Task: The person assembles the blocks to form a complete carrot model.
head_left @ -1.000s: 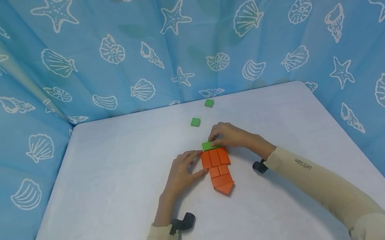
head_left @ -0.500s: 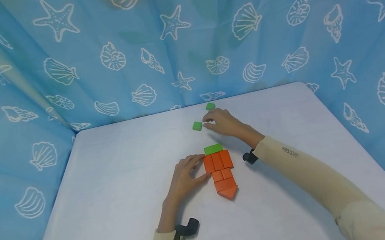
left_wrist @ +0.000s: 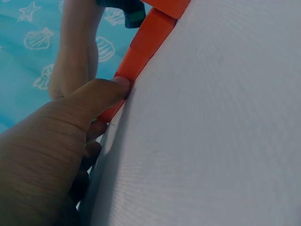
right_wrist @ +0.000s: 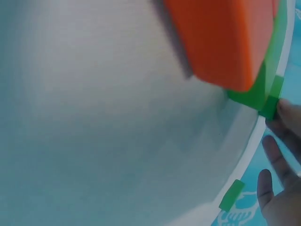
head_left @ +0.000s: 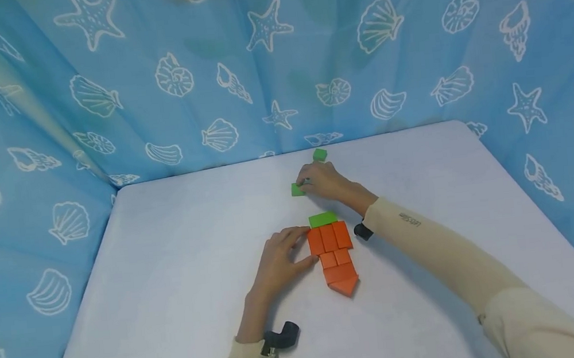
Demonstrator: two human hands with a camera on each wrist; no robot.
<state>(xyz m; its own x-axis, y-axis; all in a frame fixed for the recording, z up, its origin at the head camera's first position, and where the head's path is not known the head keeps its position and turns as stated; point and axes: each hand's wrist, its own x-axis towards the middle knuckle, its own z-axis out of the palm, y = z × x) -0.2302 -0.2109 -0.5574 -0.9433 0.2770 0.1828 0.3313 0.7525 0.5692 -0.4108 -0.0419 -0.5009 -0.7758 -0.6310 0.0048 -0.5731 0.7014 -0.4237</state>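
In the head view, flat orange blocks (head_left: 329, 237) lie joined in a figure with a pointed lower end, topped by a long green block (head_left: 323, 219). My left hand (head_left: 277, 263) rests at the figure's left side, index fingertip near the upper corner and thumb lower down. The left wrist view shows that thumb (left_wrist: 106, 92) against the orange side faces. Farther back, my right hand (head_left: 325, 181) pinches a small green block (head_left: 296, 189), partly hidden by the fingers. Thumb and fingertip meet that small green block (right_wrist: 272, 102) in the right wrist view.
Another small green block (head_left: 320, 154) lies behind the right hand, near the far edge of the white table (head_left: 185, 258). A blue curtain (head_left: 183, 125) with shell prints stands behind and beside the table. Each wrist wears a black camera (head_left: 283, 336).
My right hand has let go of the long green block at the figure's top and moved back to the nearer small green block, now pinching it. The left hand stays by the orange blocks.
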